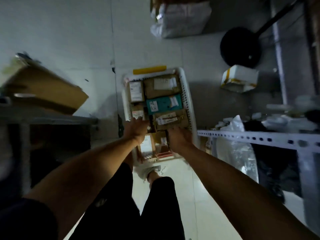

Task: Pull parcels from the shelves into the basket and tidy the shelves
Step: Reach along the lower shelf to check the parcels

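Note:
A white plastic basket (187,101) stands on the floor in front of my feet, packed with several parcels. Among them are brown cartons with white labels (161,86) and a teal box (164,104). My left hand (136,129) reaches over the basket's left side, its fingers stretched forward and touching a small labelled carton (137,113) by the rim. My right hand (178,138) lies over the parcels on the near right, just below a brown carton (170,119). Its fingers point down and are hidden, so its grip is unclear.
A metal shelf on the left carries a tilted brown cardboard box (46,89). On the right, a white perforated shelf rail (259,137) holds plastic bags. On the floor lie a white foam box (239,78), a black round stand base (240,47) and a grey bag (183,18).

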Action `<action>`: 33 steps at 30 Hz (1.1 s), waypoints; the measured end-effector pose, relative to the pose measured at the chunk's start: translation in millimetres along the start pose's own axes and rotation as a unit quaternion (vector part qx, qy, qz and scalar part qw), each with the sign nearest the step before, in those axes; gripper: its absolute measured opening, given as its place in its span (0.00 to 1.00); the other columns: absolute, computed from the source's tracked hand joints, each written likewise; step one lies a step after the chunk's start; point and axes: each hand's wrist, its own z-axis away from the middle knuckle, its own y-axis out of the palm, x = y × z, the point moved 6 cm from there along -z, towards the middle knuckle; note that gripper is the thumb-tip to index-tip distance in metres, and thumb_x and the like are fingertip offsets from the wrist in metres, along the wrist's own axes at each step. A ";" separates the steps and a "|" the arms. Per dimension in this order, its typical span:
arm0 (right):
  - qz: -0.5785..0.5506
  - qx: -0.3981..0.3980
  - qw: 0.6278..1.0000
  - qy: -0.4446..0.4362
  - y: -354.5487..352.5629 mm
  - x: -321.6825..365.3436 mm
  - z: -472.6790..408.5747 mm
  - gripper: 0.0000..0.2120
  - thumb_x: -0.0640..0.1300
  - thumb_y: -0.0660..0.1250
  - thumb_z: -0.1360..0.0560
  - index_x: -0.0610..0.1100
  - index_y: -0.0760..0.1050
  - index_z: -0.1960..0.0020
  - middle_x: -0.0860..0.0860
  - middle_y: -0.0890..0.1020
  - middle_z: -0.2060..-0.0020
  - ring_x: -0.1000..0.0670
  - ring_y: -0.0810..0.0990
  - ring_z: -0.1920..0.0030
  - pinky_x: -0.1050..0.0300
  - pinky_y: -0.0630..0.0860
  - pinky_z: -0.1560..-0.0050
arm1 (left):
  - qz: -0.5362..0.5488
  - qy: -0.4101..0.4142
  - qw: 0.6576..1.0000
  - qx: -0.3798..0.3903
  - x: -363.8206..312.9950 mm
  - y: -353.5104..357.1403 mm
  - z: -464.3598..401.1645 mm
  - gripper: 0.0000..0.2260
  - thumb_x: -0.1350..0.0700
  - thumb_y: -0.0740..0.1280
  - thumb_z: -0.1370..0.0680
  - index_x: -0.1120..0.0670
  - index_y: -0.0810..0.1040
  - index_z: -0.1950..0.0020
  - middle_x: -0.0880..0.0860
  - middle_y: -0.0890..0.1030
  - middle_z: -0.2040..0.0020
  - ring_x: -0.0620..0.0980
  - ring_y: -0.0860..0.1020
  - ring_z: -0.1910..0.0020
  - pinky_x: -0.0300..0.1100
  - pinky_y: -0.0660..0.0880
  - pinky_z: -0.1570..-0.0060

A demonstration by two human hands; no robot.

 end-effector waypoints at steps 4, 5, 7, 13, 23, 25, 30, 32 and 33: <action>0.135 -0.054 0.987 -0.071 -72.7 58.2 61.5 0.17 0.41 0.59 0.18 0.45 0.74 0.31 0.43 0.76 0.33 0.41 0.72 0.31 0.47 0.71 0.32 | 0.047 -0.053 0.995 -0.065 20.6 -57.4 72.8 0.16 0.54 0.58 0.16 0.51 0.74 0.29 0.56 0.74 0.30 0.59 0.73 0.33 0.49 0.68 0.39; 0.175 -0.059 0.978 -0.097 -82.1 70.8 72.7 0.17 0.41 0.61 0.19 0.45 0.73 0.30 0.43 0.75 0.33 0.41 0.71 0.31 0.47 0.71 0.32 | 0.061 -0.058 0.992 -0.089 25.3 -67.8 91.0 0.16 0.54 0.58 0.16 0.53 0.74 0.29 0.57 0.74 0.31 0.60 0.73 0.34 0.48 0.66 0.39; 0.240 -0.058 0.959 -0.136 -93.8 95.0 94.7 0.18 0.43 0.62 0.20 0.46 0.72 0.30 0.43 0.74 0.33 0.41 0.69 0.30 0.46 0.70 0.32 | 0.089 -0.085 0.983 -0.133 36.1 -83.8 130.0 0.15 0.55 0.59 0.17 0.54 0.75 0.31 0.57 0.75 0.34 0.61 0.73 0.36 0.48 0.66 0.40; 0.392 -0.116 0.865 -0.290 -79.5 187.6 158.5 0.15 0.42 0.62 0.20 0.46 0.73 0.34 0.44 0.77 0.36 0.40 0.74 0.34 0.46 0.72 0.36 | 0.144 -0.264 0.932 -0.201 69.6 -70.1 271.4 0.16 0.55 0.62 0.18 0.51 0.72 0.30 0.57 0.73 0.32 0.60 0.73 0.34 0.55 0.72 0.39; 0.519 -0.091 0.646 -0.553 101.2 289.3 353.9 0.22 0.40 0.65 0.21 0.47 0.68 0.28 0.44 0.74 0.34 0.41 0.72 0.33 0.45 0.71 0.35 | 0.270 -0.519 0.780 -0.221 56.1 96.2 507.8 0.19 0.60 0.65 0.21 0.51 0.72 0.30 0.56 0.74 0.35 0.59 0.74 0.36 0.53 0.72 0.43; 0.536 -0.085 0.598 -0.589 146.5 290.9 396.4 0.22 0.40 0.67 0.22 0.47 0.71 0.29 0.44 0.76 0.35 0.41 0.74 0.34 0.46 0.72 0.37 | 0.292 -0.567 0.740 -0.215 41.3 135.8 553.1 0.21 0.61 0.65 0.22 0.51 0.72 0.29 0.55 0.73 0.34 0.59 0.73 0.35 0.53 0.72 0.42; 0.558 -0.059 0.478 -0.676 252.5 280.2 507.9 0.23 0.40 0.65 0.24 0.49 0.72 0.30 0.47 0.78 0.35 0.42 0.76 0.35 0.48 0.76 0.39 | 0.341 -0.674 0.624 -0.199 -11.4 229.0 666.6 0.20 0.64 0.63 0.22 0.51 0.72 0.31 0.56 0.73 0.34 0.59 0.73 0.34 0.52 0.72 0.42; 0.569 -0.049 0.428 -0.700 290.4 267.3 550.4 0.23 0.39 0.65 0.24 0.49 0.71 0.29 0.47 0.78 0.35 0.42 0.76 0.35 0.47 0.77 0.39 | 0.366 -0.705 0.579 -0.184 -40.6 265.5 706.4 0.20 0.63 0.63 0.22 0.51 0.72 0.30 0.56 0.73 0.34 0.59 0.72 0.34 0.51 0.72 0.42; 0.575 -0.044 0.404 -0.710 309.6 259.0 570.0 0.23 0.39 0.64 0.23 0.48 0.71 0.28 0.47 0.77 0.35 0.42 0.76 0.35 0.48 0.76 0.40 | 0.377 -0.718 0.557 -0.177 -55.9 283.0 725.0 0.20 0.63 0.63 0.22 0.51 0.72 0.30 0.56 0.72 0.34 0.59 0.71 0.34 0.51 0.71 0.41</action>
